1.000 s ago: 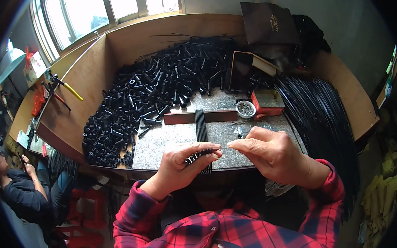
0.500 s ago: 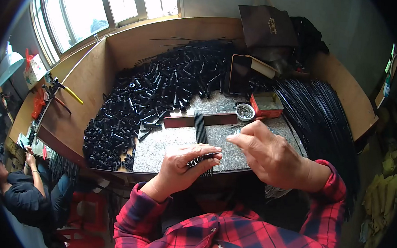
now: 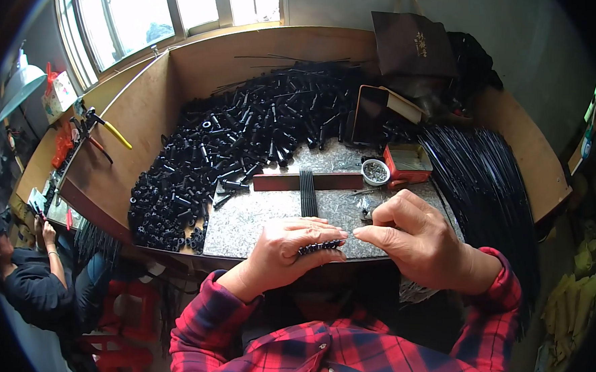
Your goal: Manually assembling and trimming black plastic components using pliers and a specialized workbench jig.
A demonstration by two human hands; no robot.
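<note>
My left hand has its fingers clenched round a small bundle of black ridged rods, held just above the near edge of the surface; my right hand pinches at the bundle's right end, fingers closed on it; a heap of black tubes lies beyond, a small round tin beside a red box further back.

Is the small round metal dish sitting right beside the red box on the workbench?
Yes, the small round metal dish sits directly left of the red box, touching its side.
</note>
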